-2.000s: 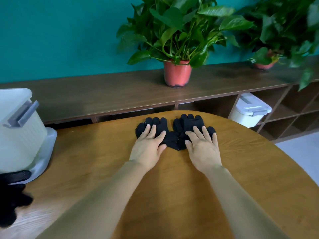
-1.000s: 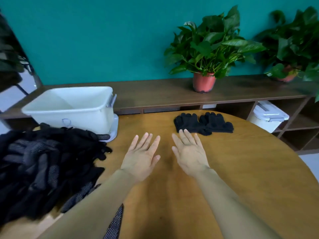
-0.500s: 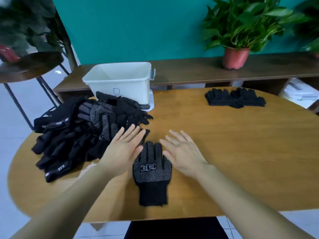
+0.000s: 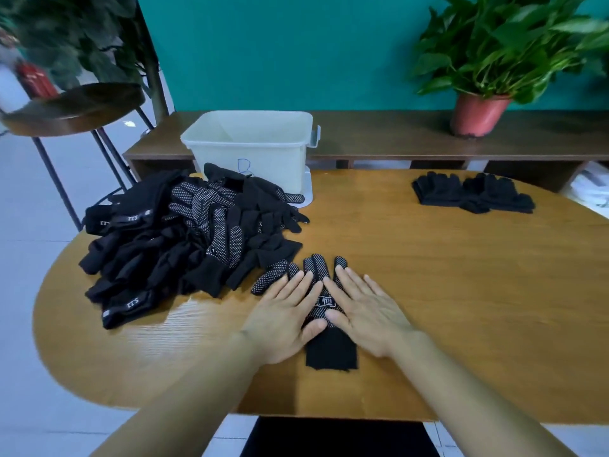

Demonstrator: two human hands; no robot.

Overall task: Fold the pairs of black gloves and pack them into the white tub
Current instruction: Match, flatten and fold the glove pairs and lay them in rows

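Note:
A single black glove (image 4: 330,352) with white grip dots lies flat near the table's front edge, cuff toward me. My left hand (image 4: 283,318) and my right hand (image 4: 365,311) both press flat on it with straight fingers, side by side. A big heap of black gloves (image 4: 178,239) covers the table's left part. The white tub (image 4: 250,146) stands behind the heap at the table's far edge, and its inside looks bare. A folded set of black gloves (image 4: 471,192) lies at the far right of the table.
The oval wooden table (image 4: 461,291) has bare surface between me and the folded gloves. Behind it runs a low dark shelf (image 4: 395,136) with a potted plant (image 4: 478,113). A round side table (image 4: 72,107) stands at the left.
My view swung from the folded gloves at the right to the heap. Both hands left the folded gloves, came back toward me and now press on the single dotted glove.

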